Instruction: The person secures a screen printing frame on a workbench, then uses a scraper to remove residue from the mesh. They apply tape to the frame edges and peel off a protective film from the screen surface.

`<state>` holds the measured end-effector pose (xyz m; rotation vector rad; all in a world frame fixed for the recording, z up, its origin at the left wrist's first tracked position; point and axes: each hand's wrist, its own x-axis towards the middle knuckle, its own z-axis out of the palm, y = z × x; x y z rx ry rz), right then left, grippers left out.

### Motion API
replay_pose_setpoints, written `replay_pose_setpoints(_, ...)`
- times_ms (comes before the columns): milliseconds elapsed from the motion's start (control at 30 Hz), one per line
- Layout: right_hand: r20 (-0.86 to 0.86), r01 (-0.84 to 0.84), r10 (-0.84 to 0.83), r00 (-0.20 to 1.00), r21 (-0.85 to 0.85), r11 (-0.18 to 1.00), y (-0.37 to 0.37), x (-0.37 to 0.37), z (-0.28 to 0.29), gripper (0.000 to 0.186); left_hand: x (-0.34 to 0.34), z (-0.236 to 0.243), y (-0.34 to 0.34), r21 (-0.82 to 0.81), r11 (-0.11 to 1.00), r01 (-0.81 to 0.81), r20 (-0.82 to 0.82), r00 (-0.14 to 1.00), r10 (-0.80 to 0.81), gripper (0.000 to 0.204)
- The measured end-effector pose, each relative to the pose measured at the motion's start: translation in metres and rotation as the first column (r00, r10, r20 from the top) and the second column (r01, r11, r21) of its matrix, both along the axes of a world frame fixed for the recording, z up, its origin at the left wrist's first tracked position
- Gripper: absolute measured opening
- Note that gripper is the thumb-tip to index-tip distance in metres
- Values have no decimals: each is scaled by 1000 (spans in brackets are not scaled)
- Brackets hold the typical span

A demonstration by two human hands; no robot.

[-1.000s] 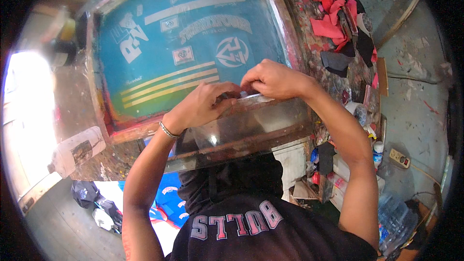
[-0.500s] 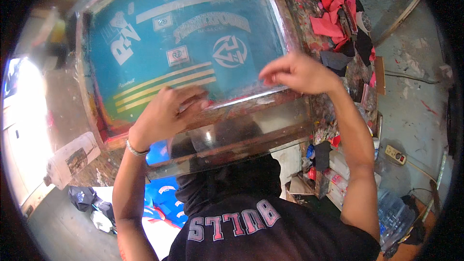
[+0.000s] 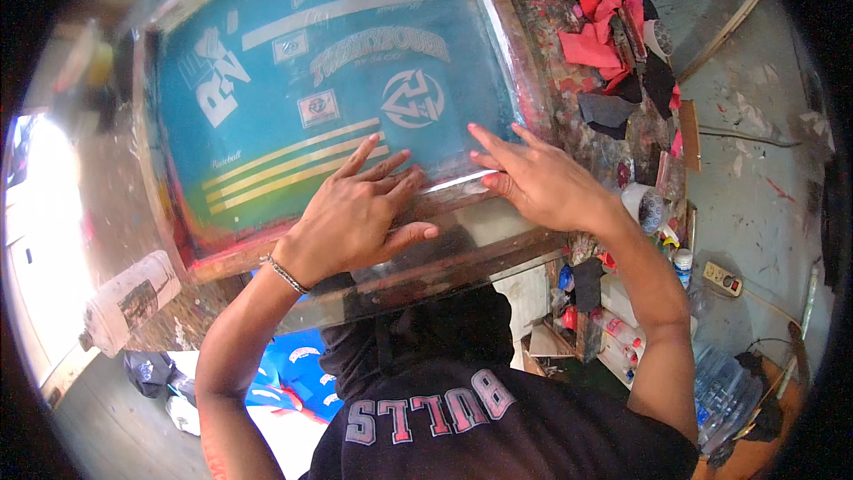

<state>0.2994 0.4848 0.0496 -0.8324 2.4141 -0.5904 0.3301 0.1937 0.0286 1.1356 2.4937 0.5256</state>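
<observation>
A screen-printing frame with a wooden rim and a teal mesh lies before me. The mesh bears pale lettering, round and square emblems, and several yellow stripes near its lower left. My left hand is palm down over the near rim, fingers spread, fingertips over the mesh by the stripes. Over the near right corner is my right hand, fingers stretched toward the mesh below the round emblem. Neither hand holds anything. Whether the fingertips touch the mesh I cannot tell. A chain bracelet circles my left wrist.
Red and dark cloth scraps lie on the stained table right of the frame, with a tape roll near my right forearm. A whitish plastic bottle lies at the left. A power socket and clear water jug sit lower right.
My left hand has moved right and spread its fingers. My right hand has come down and toward the near rim, fingers now stretched out. The frame appears slightly shifted left in view.
</observation>
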Motion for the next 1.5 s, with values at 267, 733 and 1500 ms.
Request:
replay_pose_setpoints(267,160,30,-4,987,-159,987,-10,-6,-20,54,-1,-21,6,291,956,-28,79,997,5,82)
replay_pose_setpoints(733,-105,578,-656,748,-382,721,88,91,26,30,54,12,-36,210,824,-526,303,836,456,37)
replay_pose_setpoints(1500,-505,828,-693,514,81,555,177,109,3,63,97,46,121,613,718,-330,222,944,244,29)
